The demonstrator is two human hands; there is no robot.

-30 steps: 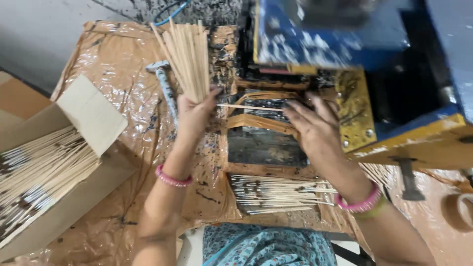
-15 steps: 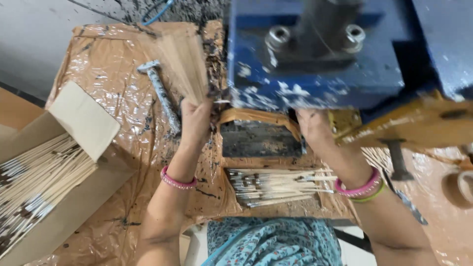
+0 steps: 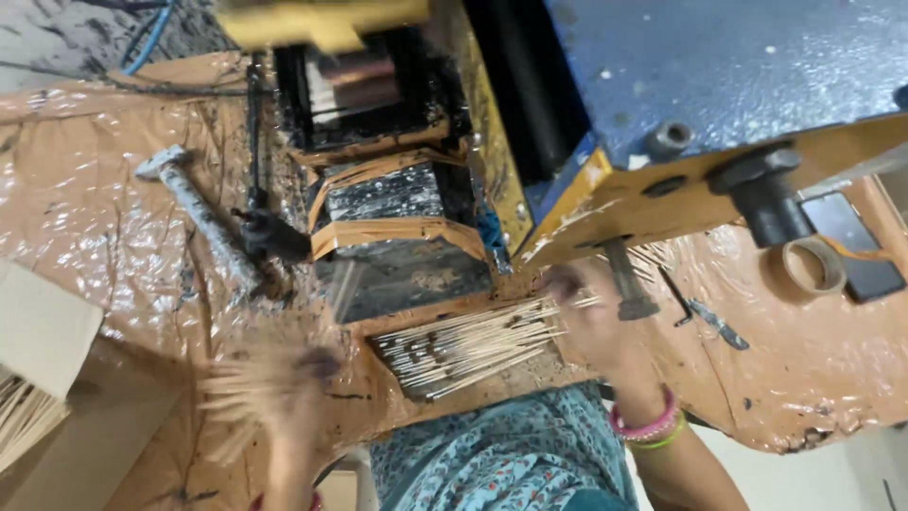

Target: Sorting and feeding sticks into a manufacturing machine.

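Sticks (image 3: 468, 345), thin and pale with dark-coated ends, lie bundled on the plastic-covered desk (image 3: 95, 237) just below the blue machine (image 3: 719, 85); they look light and brittle, best gathered mid-length. Right hand (image 3: 582, 317) touches their right ends, grip unclear. Left hand (image 3: 284, 388), blurred, clutches a loose bunch left of them

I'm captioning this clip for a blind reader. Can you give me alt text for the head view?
The person's blurred left hand grips a bundle of thin sticks while the right hand touches a stack of dark-tipped sticks below a blue and yellow machine. Brown plastic sheeting covers the table.
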